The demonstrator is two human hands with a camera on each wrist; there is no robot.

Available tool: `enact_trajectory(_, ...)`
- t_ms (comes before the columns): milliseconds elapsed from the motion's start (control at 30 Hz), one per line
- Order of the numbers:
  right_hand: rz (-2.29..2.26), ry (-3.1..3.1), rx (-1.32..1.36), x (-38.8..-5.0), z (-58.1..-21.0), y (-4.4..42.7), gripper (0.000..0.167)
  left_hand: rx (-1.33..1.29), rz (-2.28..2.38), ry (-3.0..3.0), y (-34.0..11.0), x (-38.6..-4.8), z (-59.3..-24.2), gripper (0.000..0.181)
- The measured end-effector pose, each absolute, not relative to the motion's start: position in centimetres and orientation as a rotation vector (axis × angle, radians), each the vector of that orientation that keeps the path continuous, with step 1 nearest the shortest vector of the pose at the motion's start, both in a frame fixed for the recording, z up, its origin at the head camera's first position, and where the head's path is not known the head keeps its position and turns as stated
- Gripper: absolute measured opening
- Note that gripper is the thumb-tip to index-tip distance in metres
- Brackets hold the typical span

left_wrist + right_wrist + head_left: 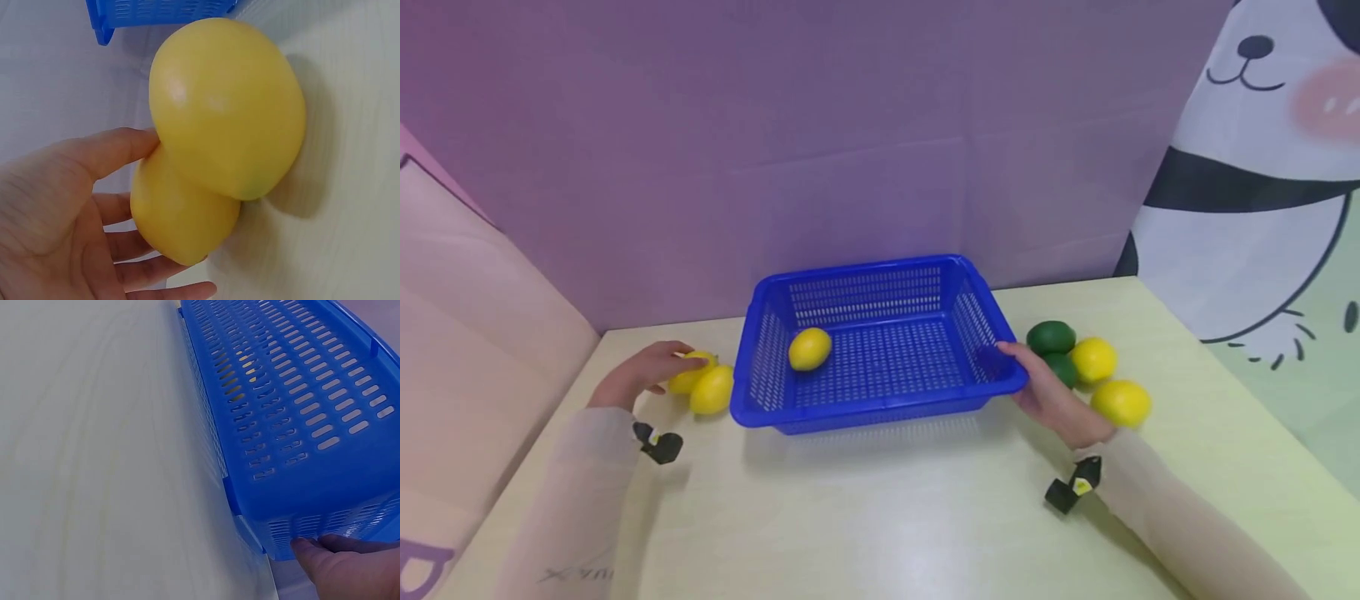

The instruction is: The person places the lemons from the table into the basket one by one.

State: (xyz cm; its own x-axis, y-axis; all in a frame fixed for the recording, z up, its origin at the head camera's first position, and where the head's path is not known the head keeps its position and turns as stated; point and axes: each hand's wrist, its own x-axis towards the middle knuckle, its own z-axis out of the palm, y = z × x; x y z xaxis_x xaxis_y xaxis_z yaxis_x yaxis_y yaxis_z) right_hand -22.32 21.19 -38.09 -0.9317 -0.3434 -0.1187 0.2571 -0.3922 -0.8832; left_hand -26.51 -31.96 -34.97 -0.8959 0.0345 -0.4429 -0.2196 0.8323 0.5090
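A blue basket (880, 407) holds one yellow lemon (809, 349) on its left side. At the basket's right end, my right hand (1052, 402) grips the rim, thumb on top; the right wrist view shows the hand (353, 572) against the basket wall (300, 487). Left of the basket, my left hand (651, 367) has its thumb and fingers around the rear lemon (683, 383). In the left wrist view that lemon (181, 212) lies between the hand's (50, 219) thumb and fingers, partly hidden by the front lemon (228, 106), which touches it.
Right of the basket, beside my right hand, lie two dark green fruits (1051, 337) and two yellow lemons (1122, 403). A purple cloth (850, 150) hangs behind the pale table (850, 517). A panda print (1247, 242) is at the right.
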Motion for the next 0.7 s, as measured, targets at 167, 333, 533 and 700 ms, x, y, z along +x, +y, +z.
enact_trajectory(167,-2.373,1.455,-0.126,-22.3,-38.1,21.2,0.017,-0.136,0.817,2.535,-31.6,-26.6,-35.1,0.077)
enact_trajectory(333,-2.378,1.434,-0.111,-22.5,-38.2,21.1,0.018,-0.092,0.797,2.556,-31.6,-26.5,-35.5,0.078)
enact_trajectory(533,-2.375,1.427,-0.112,-22.4,-38.3,21.2,0.020,-0.048,0.784,2.594,-31.7,-26.7,-36.0,0.077)
enact_trajectory(700,-2.378,1.444,-0.104,-22.5,-38.3,21.2,0.019,-0.039,0.775,2.614,-31.7,-26.8,-35.9,0.074)
